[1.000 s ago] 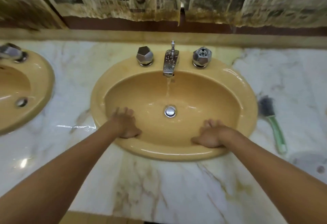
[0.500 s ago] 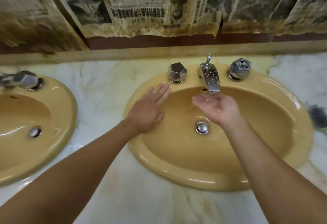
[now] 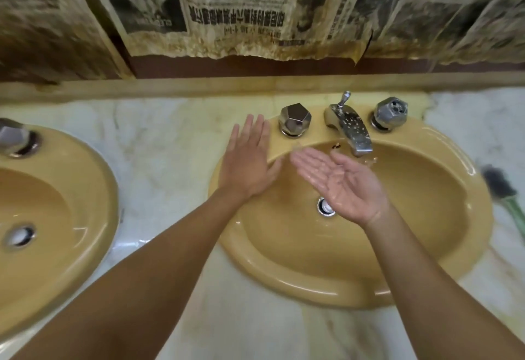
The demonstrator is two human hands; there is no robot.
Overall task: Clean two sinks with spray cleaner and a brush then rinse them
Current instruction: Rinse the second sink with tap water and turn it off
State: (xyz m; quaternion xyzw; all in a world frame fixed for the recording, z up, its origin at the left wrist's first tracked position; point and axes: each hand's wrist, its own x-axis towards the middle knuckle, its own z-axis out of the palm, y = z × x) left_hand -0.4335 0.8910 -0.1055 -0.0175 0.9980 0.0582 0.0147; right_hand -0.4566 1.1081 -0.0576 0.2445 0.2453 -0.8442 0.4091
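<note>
Mustard-yellow sink [image 3: 298, 280] right of centre on the marble counter [image 3: 170, 146], second sink [image 3: 93, 177] at the left edge. Left hand [image 3: 247, 166] flat, palm down, fingers straight, pressing on the far-left rim beside the left knob [image 3: 294, 119]. Right hand [image 3: 341, 180] palm up, wet, fingers relaxed and holding nothing, just left of the spout [image 3: 352, 132], partly covering the drain [image 3: 325, 206]. Brush [image 3: 502, 186] lying on the counter beyond the right rim, blurred. Stained newspaper [image 3: 241, 18] along the far wall.
</note>
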